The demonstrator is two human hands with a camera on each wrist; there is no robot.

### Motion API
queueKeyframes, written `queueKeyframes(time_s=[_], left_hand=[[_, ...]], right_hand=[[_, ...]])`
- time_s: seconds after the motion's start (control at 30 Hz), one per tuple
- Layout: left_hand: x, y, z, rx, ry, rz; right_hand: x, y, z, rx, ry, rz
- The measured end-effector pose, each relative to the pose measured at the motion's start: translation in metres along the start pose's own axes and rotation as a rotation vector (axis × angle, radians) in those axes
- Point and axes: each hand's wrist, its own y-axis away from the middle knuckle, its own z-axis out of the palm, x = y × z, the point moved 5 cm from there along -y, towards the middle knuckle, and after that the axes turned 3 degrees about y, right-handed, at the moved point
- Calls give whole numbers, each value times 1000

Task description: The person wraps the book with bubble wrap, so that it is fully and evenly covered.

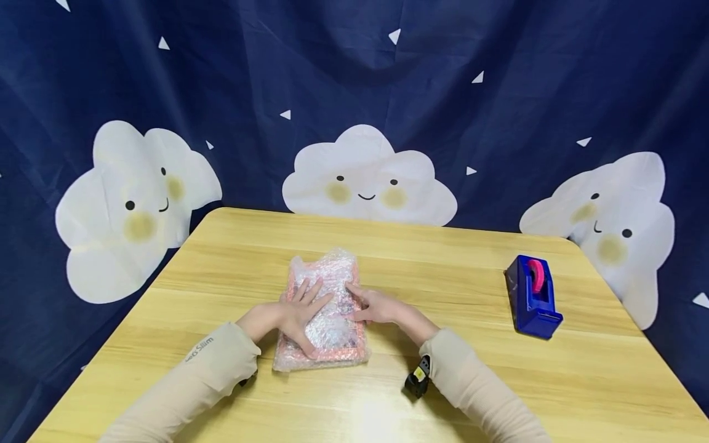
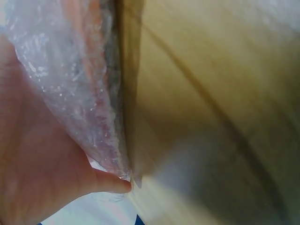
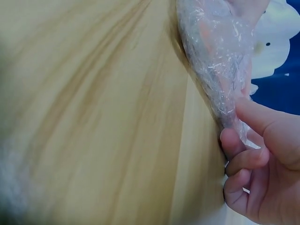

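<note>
A flat rectangular bubble-wrapped package (image 1: 336, 335) lies on the table, a pink-orange border showing through the clear wrap. Across its left part my left hand (image 1: 300, 317) rests with fingers spread and straight. In the left wrist view, a fingertip of that hand reaches down at the wrap's (image 2: 61, 84) edge. My right hand (image 1: 379, 306) is at the package's right side. The right wrist view shows its thumb on the bubble wrap (image 3: 220, 70) and its other fingers (image 3: 243, 161) curled at the edge by the tabletop, pinching the side. What the wrap encloses is partly hidden.
A blue tape dispenser (image 1: 534, 301) with a pink-red roll stands on the right of the wooden table (image 1: 443, 271). Behind the table's far edge hangs a dark blue curtain (image 1: 343, 67) with smiling clouds. A black wrist device (image 1: 416, 378) sits under the right sleeve.
</note>
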Motion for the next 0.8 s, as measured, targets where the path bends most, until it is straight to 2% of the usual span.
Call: queueKeyframes(time_s=[0.13, 0.4, 0.57, 0.8], left_hand=[[0, -1, -2, 8, 13, 27], [-3, -3, -2, 90, 91, 114], [-3, -2, -3, 108, 68, 122], [-1, 10, -3, 111, 65, 133]], right_hand=[[4, 1, -1, 11, -19, 3], [9, 5, -4, 30, -83, 7], [10, 8, -4, 44, -82, 5], [10, 18, -5, 36, -120, -70]])
